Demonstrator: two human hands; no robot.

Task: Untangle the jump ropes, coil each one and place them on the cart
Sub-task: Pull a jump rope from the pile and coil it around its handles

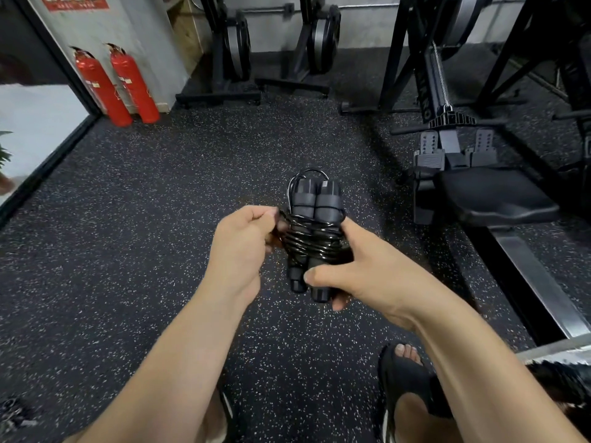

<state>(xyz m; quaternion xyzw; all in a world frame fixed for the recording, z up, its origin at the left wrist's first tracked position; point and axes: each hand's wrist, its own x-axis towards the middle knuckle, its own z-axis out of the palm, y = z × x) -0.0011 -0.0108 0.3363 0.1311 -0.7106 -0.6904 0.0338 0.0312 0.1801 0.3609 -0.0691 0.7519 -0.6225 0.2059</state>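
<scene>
A black jump rope point(315, 219) is bundled in front of me, its two grey-and-black handles side by side and the thin cord wound several times round their middle. My right hand point(361, 270) grips the lower part of the handles, thumb across the front. My left hand point(243, 241) pinches the cord at the bundle's left side. A small loop of cord arcs above the handle tops. No cart is in view.
Speckled black rubber floor point(160, 203) lies all around. A rowing machine point(473, 187) stands close on the right, more machines point(236, 52) at the back wall. Two red fire extinguishers point(118, 84) lean at the back left. My sandalled foot point(406, 375) is below.
</scene>
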